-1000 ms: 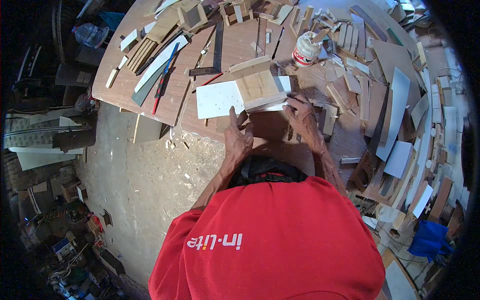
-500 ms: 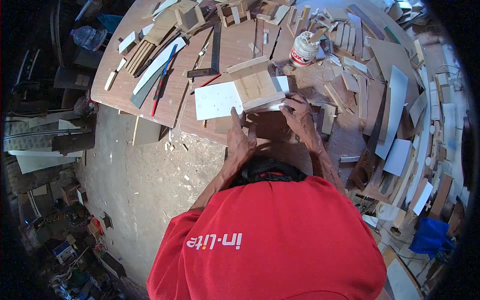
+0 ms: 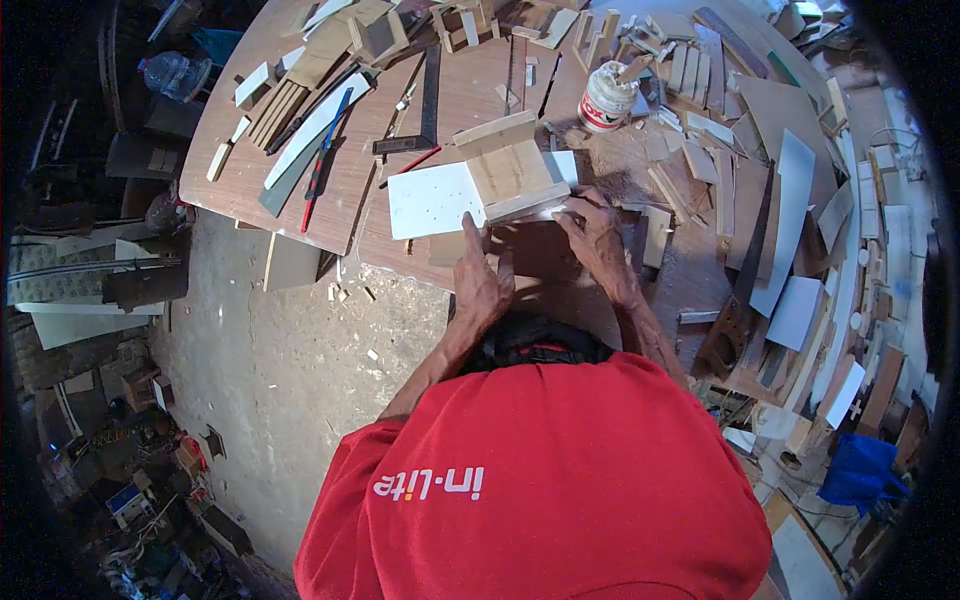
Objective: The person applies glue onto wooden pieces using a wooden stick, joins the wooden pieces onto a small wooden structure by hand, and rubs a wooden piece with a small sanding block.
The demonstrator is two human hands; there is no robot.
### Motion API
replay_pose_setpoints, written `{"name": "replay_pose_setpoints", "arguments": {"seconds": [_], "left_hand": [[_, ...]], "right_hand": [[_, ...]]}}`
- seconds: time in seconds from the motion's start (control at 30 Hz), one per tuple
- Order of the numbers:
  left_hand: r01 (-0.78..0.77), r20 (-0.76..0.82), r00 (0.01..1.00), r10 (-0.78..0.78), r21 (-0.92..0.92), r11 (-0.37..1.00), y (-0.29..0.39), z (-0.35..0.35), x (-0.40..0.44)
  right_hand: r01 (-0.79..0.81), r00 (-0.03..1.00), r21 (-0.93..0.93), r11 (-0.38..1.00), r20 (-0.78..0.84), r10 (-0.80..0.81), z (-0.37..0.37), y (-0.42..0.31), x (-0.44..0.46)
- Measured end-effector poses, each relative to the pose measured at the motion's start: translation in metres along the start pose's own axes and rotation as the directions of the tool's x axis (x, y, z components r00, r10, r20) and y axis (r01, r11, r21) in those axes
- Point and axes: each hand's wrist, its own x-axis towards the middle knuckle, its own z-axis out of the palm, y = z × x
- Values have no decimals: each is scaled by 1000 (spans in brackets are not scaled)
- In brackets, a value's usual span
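Note:
A small wooden assembly [image 3: 508, 172] with raised strips on two sides lies over a white panel [image 3: 430, 202] near the table's front edge. My left hand [image 3: 482, 280] is at the panel's lower edge, index finger stretched onto it and thumb apart. On the other side, my right hand [image 3: 598, 238] has its fingers bent around the assembly's near right corner, where a white edge shows beneath the wood. The undersides of my right fingertips are hidden.
A glue jar [image 3: 608, 98] stands behind the assembly on the table [image 3: 385, 235]. A black square [image 3: 430, 110], a red pencil [image 3: 424, 158] and a blue-and-red tool [image 3: 325, 160] lie to the left. Wood offcuts [image 3: 688, 75] and white strips [image 3: 785, 225] crowd the right.
The whole view has shifted slightly. Both hands keep nearly the same places at the panel and the assembly.

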Motion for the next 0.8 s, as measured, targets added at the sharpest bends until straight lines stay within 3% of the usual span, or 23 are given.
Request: {"name": "replay_pose_setpoints", "arguments": {"seconds": [0.07,0.17,0.33,0.5,0.8], "left_hand": [[5,4,1000,-5,2,1000,-3,1,0],[22,14,1000,-22,-1,1000,-1,-1,0],[20,-19,1000,-19,53,998,-2,2,0],[137,59,989,-137,7,991,9,-5,2],[74,-5,997,-75,-96,993,-1,-2,1]], "right_hand": [[94,992,-68,993,-79,-99,2,0,2],[72,995,-137,988,-60,-81,0,-2,4],[49,999,-113,992,-17,-52,0,12,7],[66,998,-67,996,23,-64,-4,13,10],[48,999,-82,995,-4,-49,2,8,-1]]}}
